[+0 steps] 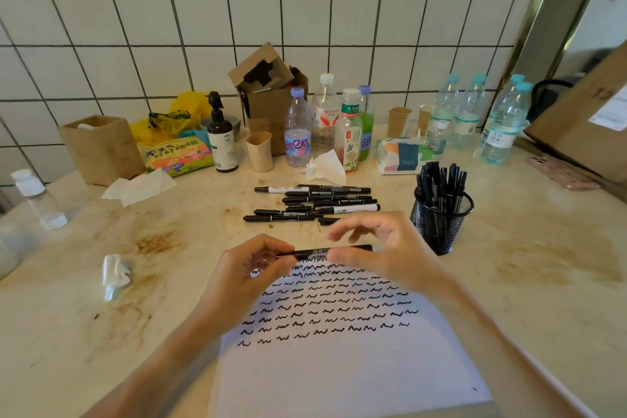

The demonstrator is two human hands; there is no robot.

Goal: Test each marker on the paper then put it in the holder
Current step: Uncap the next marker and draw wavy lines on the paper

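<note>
A black marker [317, 252] lies level between my two hands, just above the top edge of the white paper [339, 370]. My left hand [247, 271] pinches its left end, and my right hand [380, 248] pinches its right part with thumb and fingers, the other fingers spread. Rows of black squiggles cover the paper's upper half. Behind my hands lies a pile of several black markers [315, 202]. The black mesh holder [440, 220] stands to the right of my right hand with several markers upright in it.
Bottles [325, 122], paper cups [399, 120], a tissue pack [402, 155], a cardboard box [271, 92] and a wooden box [101, 146] line the tiled wall. Crumpled tissues [115, 275] lie at the left. A pink phone [561, 176] lies at the right. The counter is stained.
</note>
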